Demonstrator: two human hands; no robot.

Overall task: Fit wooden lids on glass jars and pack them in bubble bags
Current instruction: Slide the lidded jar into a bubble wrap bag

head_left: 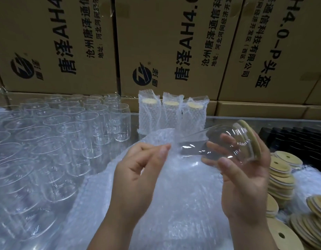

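Note:
My right hand (246,177) grips a glass jar (219,141) tilted on its side, its wooden lid (251,137) fitted and pointing right. The jar's base points left at the mouth of a bubble bag (167,139). My left hand (138,170) pinches the edge of that bag between thumb and fingers. Under both hands lies a pile of bubble bags (174,204). Three packed jars (171,114) in bubble bags stand upright at the back.
Many open glass jars (57,132) stand crowded on the left. Stacks of wooden lids (280,174) with holes lie on the right, with more lids (309,226) nearer. Black items (297,138) sit at the far right. Cardboard boxes (165,42) form a wall behind.

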